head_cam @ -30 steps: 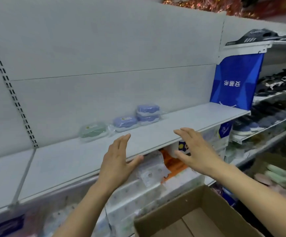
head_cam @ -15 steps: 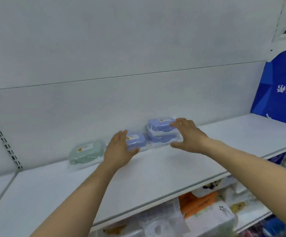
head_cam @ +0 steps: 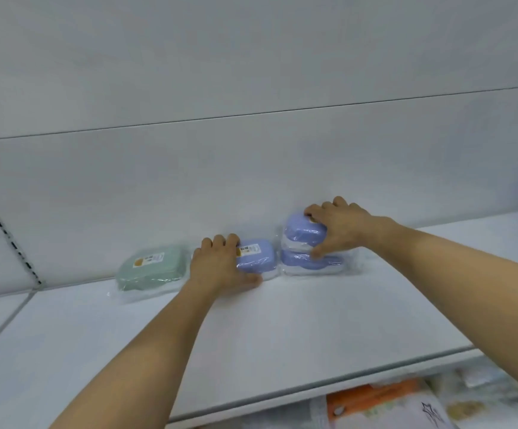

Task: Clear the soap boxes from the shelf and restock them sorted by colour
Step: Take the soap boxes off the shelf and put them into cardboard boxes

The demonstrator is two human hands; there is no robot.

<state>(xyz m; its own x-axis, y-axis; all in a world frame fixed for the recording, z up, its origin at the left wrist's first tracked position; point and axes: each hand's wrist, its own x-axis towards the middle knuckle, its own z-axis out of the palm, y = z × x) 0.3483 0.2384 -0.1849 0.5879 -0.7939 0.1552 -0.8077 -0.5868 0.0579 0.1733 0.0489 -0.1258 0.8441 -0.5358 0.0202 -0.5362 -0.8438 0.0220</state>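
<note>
The left hand [head_cam: 220,267] lies over the left end of a single blue soap box [head_cam: 256,255] at the back of the white shelf [head_cam: 282,329]; its fingers [head_cam: 220,241] curl over the far top edge of the box and the thumb lies along the near side, low by the shelf surface, so the box is gripped between them; the box is wrapped in clear film and carries a small label just right of the fingertips. The right hand [head_cam: 343,229] grips the upper blue soap box [head_cam: 304,232] of a stack of two; its fingers curl over the top of that box near the back wall and the thumb presses at the front, about where it meets the lower blue soap box [head_cam: 301,261]; the stack stands just right of the single box, their wrappers touching. Left of the left hand's knuckles, just beside them, a green soap box [head_cam: 152,267] lies flat against the back wall [head_cam: 251,181], untouched. Below the shelf's front edge, orange and white packets [head_cam: 375,404] show, blurred.
</note>
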